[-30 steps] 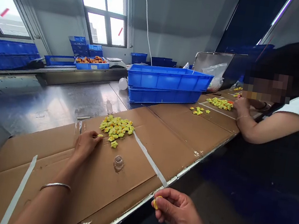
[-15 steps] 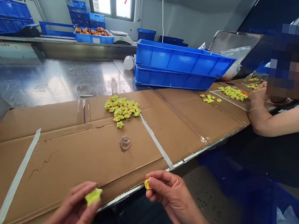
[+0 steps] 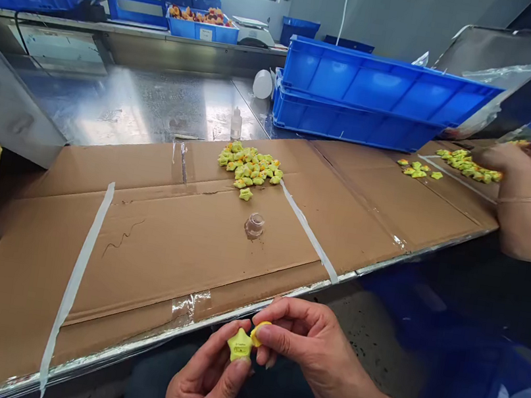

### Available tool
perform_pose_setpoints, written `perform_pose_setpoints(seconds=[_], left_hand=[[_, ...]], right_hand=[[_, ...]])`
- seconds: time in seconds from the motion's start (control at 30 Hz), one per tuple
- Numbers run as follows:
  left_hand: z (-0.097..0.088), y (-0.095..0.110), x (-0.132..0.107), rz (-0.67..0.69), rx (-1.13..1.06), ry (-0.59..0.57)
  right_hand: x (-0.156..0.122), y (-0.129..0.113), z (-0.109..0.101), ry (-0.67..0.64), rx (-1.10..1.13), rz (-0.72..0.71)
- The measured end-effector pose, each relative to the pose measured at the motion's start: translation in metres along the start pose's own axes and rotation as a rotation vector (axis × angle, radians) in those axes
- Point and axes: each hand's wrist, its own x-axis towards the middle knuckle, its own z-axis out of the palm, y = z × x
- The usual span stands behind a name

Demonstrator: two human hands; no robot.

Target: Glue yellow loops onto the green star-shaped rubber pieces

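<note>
Between thumb and fingers, my left hand (image 3: 209, 377) pinches a yellow-green star-shaped piece (image 3: 239, 345), its marked flat face turned toward me. My right hand (image 3: 308, 345) grips a small orange-yellow piece (image 3: 258, 334) by its edge, right beside the star; whether the two pieces touch I cannot tell. Both hands are just off the front edge of the cardboard-covered table (image 3: 163, 244). On the cardboard ahead sits a small clear glass jar (image 3: 254, 225). Behind it lies a pile of similar yellow-green stars (image 3: 250, 167) with orange bits, a single star (image 3: 245, 194) at its near side.
Stacked blue crates (image 3: 370, 101) stand behind the cardboard. A small clear bottle (image 3: 235, 124) is on the metal surface. At the right, a co-worker's arm (image 3: 519, 203) reaches over more stars (image 3: 470, 164). White tape strips (image 3: 78, 284) cross the cardboard.
My left hand has brought the star rightward and up, next to the piece in my right hand. The star's marked face now shows. The camera view has shifted, with the table lying higher.
</note>
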Motion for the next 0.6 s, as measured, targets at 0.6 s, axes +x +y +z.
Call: perform_pose_setpoints(seconds=[0.6], left_hand=[[0.001, 0.012, 0.012, 0.029, 0.059, 0.001]], right_hand=[[0.015, -0.012, -0.007, 0.068, -0.103, 0.017]])
